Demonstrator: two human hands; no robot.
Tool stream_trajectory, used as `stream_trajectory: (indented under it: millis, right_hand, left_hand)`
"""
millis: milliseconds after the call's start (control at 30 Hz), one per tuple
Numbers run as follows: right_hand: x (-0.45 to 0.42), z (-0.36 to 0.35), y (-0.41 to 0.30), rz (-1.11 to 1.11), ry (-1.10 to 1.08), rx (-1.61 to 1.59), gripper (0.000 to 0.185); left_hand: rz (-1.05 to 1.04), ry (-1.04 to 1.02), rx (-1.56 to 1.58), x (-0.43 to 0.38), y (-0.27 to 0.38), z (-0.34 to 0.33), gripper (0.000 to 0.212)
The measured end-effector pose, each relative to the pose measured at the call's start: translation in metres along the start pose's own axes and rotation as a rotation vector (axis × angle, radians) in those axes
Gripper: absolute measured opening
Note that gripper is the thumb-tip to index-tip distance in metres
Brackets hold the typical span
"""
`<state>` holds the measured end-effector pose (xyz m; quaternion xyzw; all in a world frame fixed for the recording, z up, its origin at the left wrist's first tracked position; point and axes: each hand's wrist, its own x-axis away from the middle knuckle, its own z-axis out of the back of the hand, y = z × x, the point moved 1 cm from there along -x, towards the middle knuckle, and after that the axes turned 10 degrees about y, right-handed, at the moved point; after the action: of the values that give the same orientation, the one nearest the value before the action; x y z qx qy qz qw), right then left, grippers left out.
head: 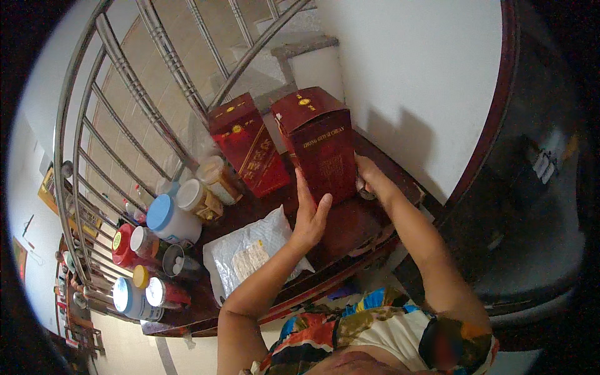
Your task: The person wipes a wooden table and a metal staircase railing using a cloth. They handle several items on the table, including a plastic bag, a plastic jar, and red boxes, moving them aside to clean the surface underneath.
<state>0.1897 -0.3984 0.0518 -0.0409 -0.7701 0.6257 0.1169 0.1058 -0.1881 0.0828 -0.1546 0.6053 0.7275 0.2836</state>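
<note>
A tall dark red cardboard box with gold print stands on the dark wooden table, slightly tilted in view. My left hand rests against its left side and front edge, thumb raised. On the opposite side, my right hand presses against the box, its fingers partly hidden. A small shiny rounded object shows by my right fingers; whether they touch it is unclear. Beside this box stands a second red carton with gold writing. A white plastic mailing bag with a label lies near my left forearm.
Several jars line the table, including a blue-lidded white tub, a clear jar of food and a red-lidded container. A metal cup holds white round things. Behind runs a steel stair railing; a white wall stands right.
</note>
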Motion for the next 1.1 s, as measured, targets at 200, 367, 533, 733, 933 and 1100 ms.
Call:
stream_trajectory:
  millis: [200, 367, 533, 733, 933, 1100]
  right_hand:
    - [0.073, -0.034, -0.07, 0.623, 0.099, -0.269, 0.043]
    - [0.071, -0.06, -0.082, 1.33, 0.487, 0.295, 0.049]
    - [0.028, -0.032, 0.03, 0.872, 0.543, 0.241, 0.046]
    - [0.025, 0.011, 0.031, 0.287, 0.316, -0.004, 0.036]
    - [0.067, -0.05, -0.092, 0.966, 0.412, 0.124, 0.036]
    - [0.033, -0.067, -0.035, 1.087, 0.452, 0.138, 0.043]
  left_hand:
    - [0.056, 0.022, 0.029, 0.006, -0.005, 0.001, 0.082]
    - [-0.006, -0.105, -0.126, 0.025, 0.012, -0.02, 0.082]
    - [0.089, -0.162, 0.197, 0.029, 0.016, -0.018, 0.074]
    - [0.067, 0.309, 0.121, -0.041, -0.02, 0.054, 0.065]
    - [0.146, 0.085, 0.275, -0.076, -0.027, 0.041, 0.081]
    - [0.102, 0.194, 0.236, -0.055, -0.029, 0.021, 0.09]
